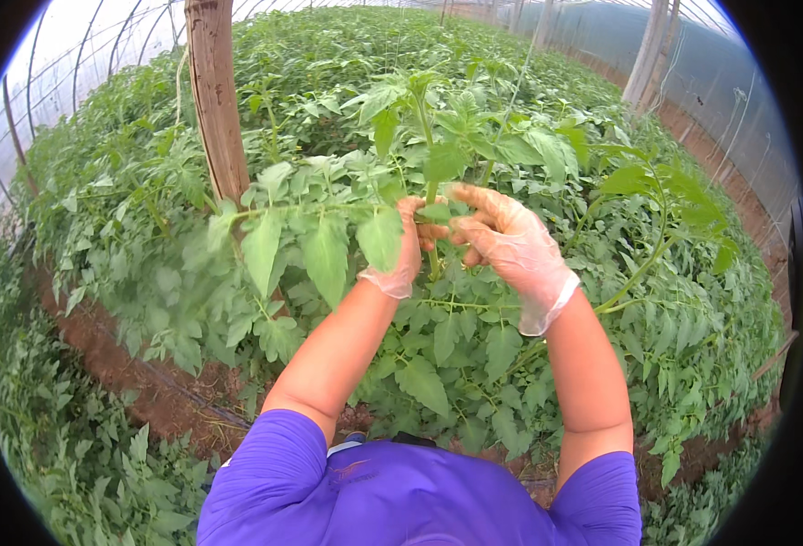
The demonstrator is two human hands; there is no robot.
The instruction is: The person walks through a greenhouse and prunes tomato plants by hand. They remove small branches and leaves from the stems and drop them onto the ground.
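Observation:
Directly in front of me stands a tomato plant with an upright green stem (426, 130). My left hand (411, 235), in a thin clear glove, is at this stem with its fingers curled behind and around it. A leafy side branch (319, 208) stretches leftwards in front of my left wrist and hides part of that hand. My right hand (500, 228), gloved the same way, is just right of the stem, its fingers bent towards the left fingertips. Leaves cover the spot between the hands, so whether the right fingers hold anything is not clear.
A wooden post (217, 102) rises at the left, close to the plants. Dense tomato rows fill the greenhouse ahead. Thin strings (516, 89) hang among them. Another post (647, 58) stands at the back right by the wall. A dark hose (190, 396) lies on the soil at lower left.

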